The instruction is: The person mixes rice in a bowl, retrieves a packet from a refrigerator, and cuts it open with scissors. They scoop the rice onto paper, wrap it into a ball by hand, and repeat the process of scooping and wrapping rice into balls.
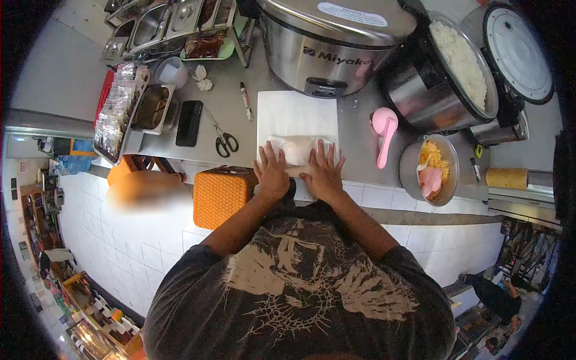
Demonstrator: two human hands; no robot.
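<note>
Hands: left hand [271,173] and right hand [324,174] lie side by side at the near edge of the counter [360,129]; both are flat with fingers spread, palms down, gripping nothing
Bundle: pale wrapped bundle [298,148] sits on the white paper sheet [297,114]; fingertips of both hands rest on its near side, left ones at its left end, right ones at its right end; what is inside the wrap cannot be told
Paper: sheet lies flat on the steel counter, just in front of the closed Miyako cooker [327,42]; its near edge runs under the hands
Left of the hands: orange woven basket [221,193] just beside the left wrist; scissors [224,141] on the counter between the sheet and a black phone [189,122]; marker pen [246,101] just beside the sheet's left edge
Right of the hands: pink rice paddle [384,129] just beside the sheet; open pot of white rice [463,60] behind it; small metal bowl [414,174] with yellow food and a pink scoop near the counter edge
Far left: tray of small packets [114,120]; metal containers [162,21] on a rack behind
</note>
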